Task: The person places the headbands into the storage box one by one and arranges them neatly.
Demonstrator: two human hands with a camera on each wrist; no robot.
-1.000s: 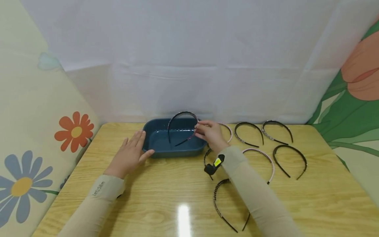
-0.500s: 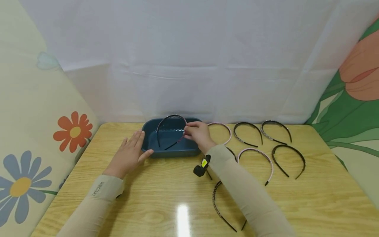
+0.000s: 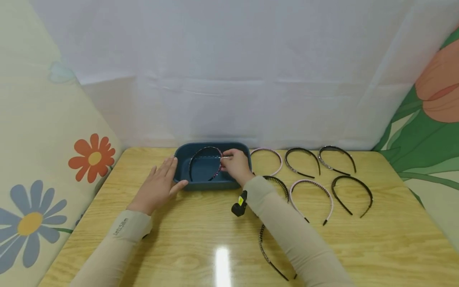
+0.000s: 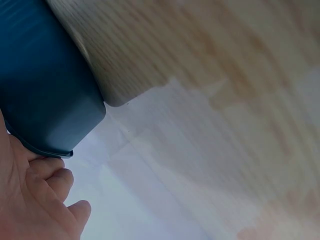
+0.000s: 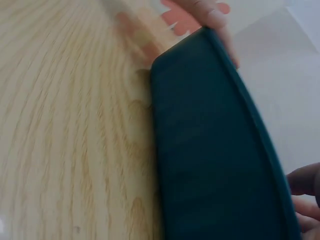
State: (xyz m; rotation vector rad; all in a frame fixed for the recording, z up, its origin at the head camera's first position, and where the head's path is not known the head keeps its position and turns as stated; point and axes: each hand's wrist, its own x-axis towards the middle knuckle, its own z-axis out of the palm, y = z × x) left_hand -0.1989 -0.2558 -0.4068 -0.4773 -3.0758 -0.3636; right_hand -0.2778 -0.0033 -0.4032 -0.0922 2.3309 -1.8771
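A: Why does the left hand lie against the end of the blue tray?

B: To steady it, I'd guess. Its fingers are straight and its thumb is spread toward the near rim — touching the tray, not clenched.

A: And the right hand?

B: Its thumb and fingertips pinch a dark, glittery headband by its right side. The headband is inside the tray, arch toward the far wall, ends toward the near one. I can't tell whether it touches the bottom; the right wrist view shows mainly the outer wall, with the pinch hidden.

A: Why hold it by the side?

B: Probably so the rest of the hoop can sit between the walls without the hand crowding it.

A: What about the other headbands?

B: Seven lie on the wooden table, right of the tray — spread out, likely for easy picking one by one. The right sleeve covers parts of two.
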